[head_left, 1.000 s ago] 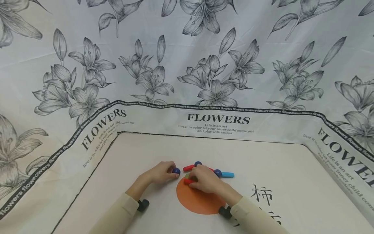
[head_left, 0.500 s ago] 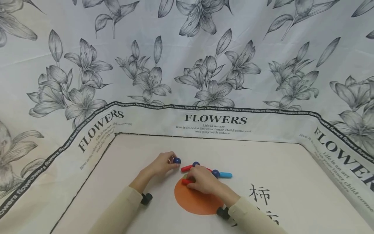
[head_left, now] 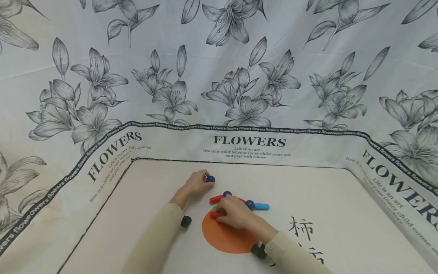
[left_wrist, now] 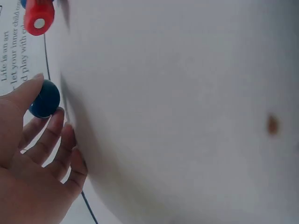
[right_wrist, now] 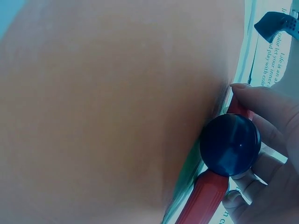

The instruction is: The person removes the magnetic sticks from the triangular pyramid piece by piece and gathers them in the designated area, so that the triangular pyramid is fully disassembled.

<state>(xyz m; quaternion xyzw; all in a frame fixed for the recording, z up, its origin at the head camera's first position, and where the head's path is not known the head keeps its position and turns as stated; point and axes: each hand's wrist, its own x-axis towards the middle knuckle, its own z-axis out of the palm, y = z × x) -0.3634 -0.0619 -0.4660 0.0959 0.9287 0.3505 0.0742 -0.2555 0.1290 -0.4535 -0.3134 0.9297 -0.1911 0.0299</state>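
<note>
My left hand (head_left: 197, 181) pinches a dark blue ball (head_left: 210, 179) between thumb and fingers, beyond and left of the joined pieces; the left wrist view shows the same ball (left_wrist: 46, 99) at the fingertips. My right hand (head_left: 236, 213) grips a red rod (head_left: 216, 215) over the orange circle. From the right wrist, thumb and fingers surround this red rod (right_wrist: 239, 106), with a blue ball (right_wrist: 230, 144) close against it and another red rod (right_wrist: 203, 198) at the ball's other side. Past the hand lie a red rod (head_left: 216, 199), blue balls (head_left: 227, 194) and a light blue rod (head_left: 262, 206).
A pale table mat (head_left: 164, 243) bears a printed orange circle (head_left: 229, 239) and black characters (head_left: 301, 227). Flower-printed cloth (head_left: 249, 114) rises behind and at both sides. In the left wrist view a red rod (left_wrist: 39, 16) shows a round silvery end.
My left hand has carried the blue ball away from me, toward the far side of the mat. The right hand keeps its grip, nearly still; the head view has shifted slightly.
</note>
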